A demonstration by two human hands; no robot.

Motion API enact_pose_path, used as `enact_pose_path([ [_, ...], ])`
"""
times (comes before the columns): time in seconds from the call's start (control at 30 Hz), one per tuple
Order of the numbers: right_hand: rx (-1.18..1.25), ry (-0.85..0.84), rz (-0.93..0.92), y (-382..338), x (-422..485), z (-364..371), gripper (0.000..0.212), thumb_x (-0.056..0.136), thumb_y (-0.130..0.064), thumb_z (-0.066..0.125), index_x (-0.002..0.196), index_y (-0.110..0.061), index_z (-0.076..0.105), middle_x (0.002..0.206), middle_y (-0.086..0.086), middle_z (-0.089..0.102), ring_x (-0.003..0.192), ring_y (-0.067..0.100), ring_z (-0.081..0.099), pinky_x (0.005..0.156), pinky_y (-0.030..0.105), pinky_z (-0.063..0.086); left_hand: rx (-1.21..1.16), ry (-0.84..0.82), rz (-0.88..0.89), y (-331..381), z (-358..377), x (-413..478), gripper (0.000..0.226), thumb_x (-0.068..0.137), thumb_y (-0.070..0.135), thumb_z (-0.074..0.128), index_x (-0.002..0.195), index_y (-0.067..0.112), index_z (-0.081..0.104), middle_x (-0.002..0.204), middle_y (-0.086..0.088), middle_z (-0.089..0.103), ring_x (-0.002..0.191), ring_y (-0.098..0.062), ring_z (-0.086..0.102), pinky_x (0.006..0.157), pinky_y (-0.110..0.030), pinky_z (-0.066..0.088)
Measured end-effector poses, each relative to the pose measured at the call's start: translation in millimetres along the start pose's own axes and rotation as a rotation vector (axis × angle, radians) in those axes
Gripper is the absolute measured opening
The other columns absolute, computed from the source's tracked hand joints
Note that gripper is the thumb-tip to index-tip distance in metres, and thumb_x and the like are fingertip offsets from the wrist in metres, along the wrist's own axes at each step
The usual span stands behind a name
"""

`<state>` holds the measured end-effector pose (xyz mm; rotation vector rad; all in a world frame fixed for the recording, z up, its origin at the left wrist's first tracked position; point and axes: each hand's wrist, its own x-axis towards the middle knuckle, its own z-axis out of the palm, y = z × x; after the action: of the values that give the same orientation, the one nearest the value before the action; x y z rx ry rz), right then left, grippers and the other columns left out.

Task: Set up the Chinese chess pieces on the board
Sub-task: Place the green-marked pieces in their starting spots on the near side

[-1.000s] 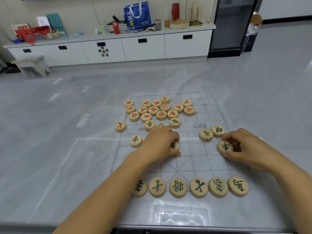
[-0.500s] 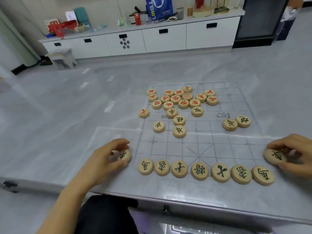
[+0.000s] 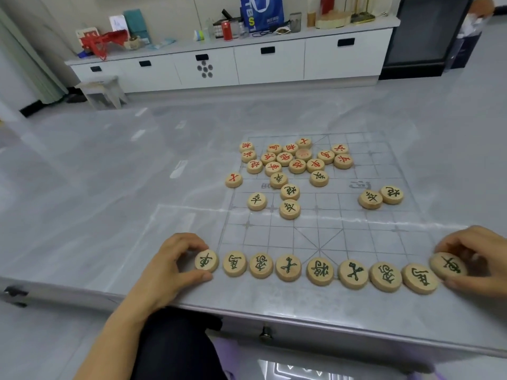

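I'm in what looks like an office break room. A long white drawer cabinet (image 3: pixel 270 64) carries a blue shopping bag (image 3: pixel 260 10) and a red can (image 3: pixel 227 30), beside a dark glass-fronted cabinet (image 3: pixel 419 31).

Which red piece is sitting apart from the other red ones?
The lone red piece at the board's left edge; the other reds bunch together farther back.
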<state>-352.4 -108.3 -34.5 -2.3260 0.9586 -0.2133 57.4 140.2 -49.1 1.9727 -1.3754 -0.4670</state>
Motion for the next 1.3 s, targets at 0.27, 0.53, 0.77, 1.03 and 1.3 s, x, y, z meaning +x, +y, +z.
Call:
enact_pose_path([
  [0.27,-0.011,-0.014,-0.054,-2,-2,0,0.057,0.039,-0.058,0.066,0.094,-0.061,0.050,0.102,-0.026,0.049,0.088,-0.001,0.053,0.067,0.009,0.044,-0.013,0.011,0.002,-3,3,4,0.046,0.045,0.055,0.069,0.088,0.045,0.056,0.105,0.022,0.051,0.096,0.004,0.050,0.078,0.001,0.032],
  [0.53,0.009,-0.097,0.079,-6,-6,-1,0.053,0.047,-0.046,0.078,0.092,-0.049,0.051,0.091,-0.008,0.056,0.092,0.001,0.051,0.071,0.016,0.045,-0.017,-0.014,0.012,0,2,2,0.053,0.042,0.056,0.069,0.093,0.051,0.055,0.104,0.019,0.053,0.096,0.010,0.047,0.080,0.003,0.032],
  [0.77,-0.007,-0.137,0.235,-18,-8,-2,0.041,0.054,-0.031,0.087,0.081,-0.024,0.057,0.081,-0.001,0.060,0.071,0.015,0.055,0.063,0.025,0.044,-0.036,-0.059,0.014,-1,-1,0,0.056,0.045,0.055,0.069,0.099,0.047,0.056,0.108,0.026,0.051,0.101,0.006,0.047,0.083,0.001,0.033],
  [1.03,-0.052,-0.218,0.241,-24,-14,-6,0.044,0.059,-0.035,0.082,0.090,-0.041,0.051,0.093,-0.006,0.050,0.077,0.014,0.054,0.072,0.023,0.046,-0.074,-0.035,0.001,-3,1,1,0.053,0.043,0.055,0.070,0.094,0.044,0.061,0.104,0.026,0.055,0.098,0.006,0.051,0.079,0.000,0.035],
  [1.3,-0.078,-0.159,0.282,-29,-12,-3,0.040,0.060,-0.036,0.083,0.084,-0.030,0.052,0.089,-0.006,0.055,0.075,0.012,0.053,0.067,0.025,0.045,-0.091,-0.023,-0.001,-3,2,2,0.052,0.043,0.053,0.071,0.093,0.043,0.062,0.106,0.024,0.056,0.098,0.005,0.051,0.079,-0.001,0.035],
])
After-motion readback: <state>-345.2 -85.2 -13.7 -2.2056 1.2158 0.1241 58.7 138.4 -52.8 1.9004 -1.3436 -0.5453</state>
